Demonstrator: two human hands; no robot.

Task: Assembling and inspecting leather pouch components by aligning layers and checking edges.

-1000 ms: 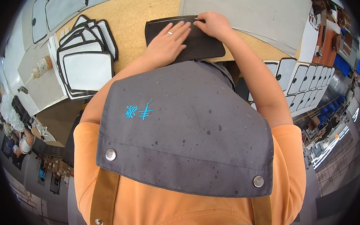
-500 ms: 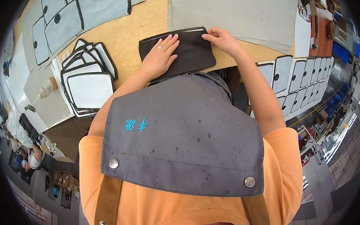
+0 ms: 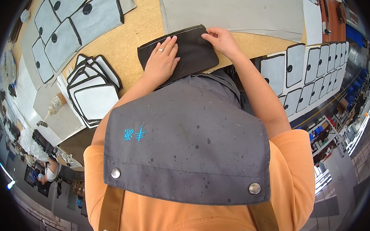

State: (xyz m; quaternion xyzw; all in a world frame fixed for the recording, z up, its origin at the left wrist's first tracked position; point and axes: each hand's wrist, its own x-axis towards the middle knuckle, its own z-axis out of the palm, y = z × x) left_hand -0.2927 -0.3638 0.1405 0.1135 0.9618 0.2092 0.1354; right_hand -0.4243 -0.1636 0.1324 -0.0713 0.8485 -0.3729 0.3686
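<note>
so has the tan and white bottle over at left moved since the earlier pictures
No: the bottle keeps its place left of the stack of black-edged white panels; both shift together in the picture as the view moves.

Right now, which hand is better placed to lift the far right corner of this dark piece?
Probably the right hand: its thumb and fingers are at that corner of the dark piece. The left hand rests palm-down farther left on it.
</note>
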